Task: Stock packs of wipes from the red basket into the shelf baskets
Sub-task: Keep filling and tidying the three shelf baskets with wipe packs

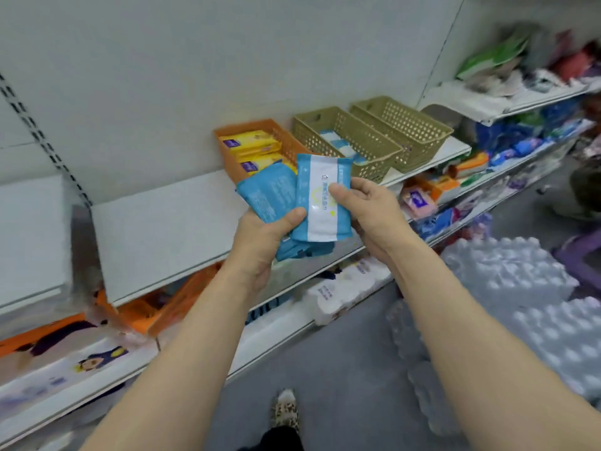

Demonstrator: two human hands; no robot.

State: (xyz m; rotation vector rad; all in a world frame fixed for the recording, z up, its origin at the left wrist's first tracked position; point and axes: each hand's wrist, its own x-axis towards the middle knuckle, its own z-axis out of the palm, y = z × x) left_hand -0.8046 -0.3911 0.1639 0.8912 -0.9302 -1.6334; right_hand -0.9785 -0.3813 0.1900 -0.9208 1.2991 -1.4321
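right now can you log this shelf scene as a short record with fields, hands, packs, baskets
left hand: left hand grips a fanned stack of blue plastic wipe packs
right hand: right hand pinches the front blue and white wipe pack
orange perforated plastic basket: on the shelf, holds yellow packs
near olive perforated plastic basket: holds a few blue and white packs
far olive perforated plastic basket: contents not visible
red basket: out of view
floor: shrink-wrapped water bottles at right

arms: we reach both forward, bare | left hand [260, 242]: fingers curled, thumb pressed on top | right hand [367, 203]: thumb pinching
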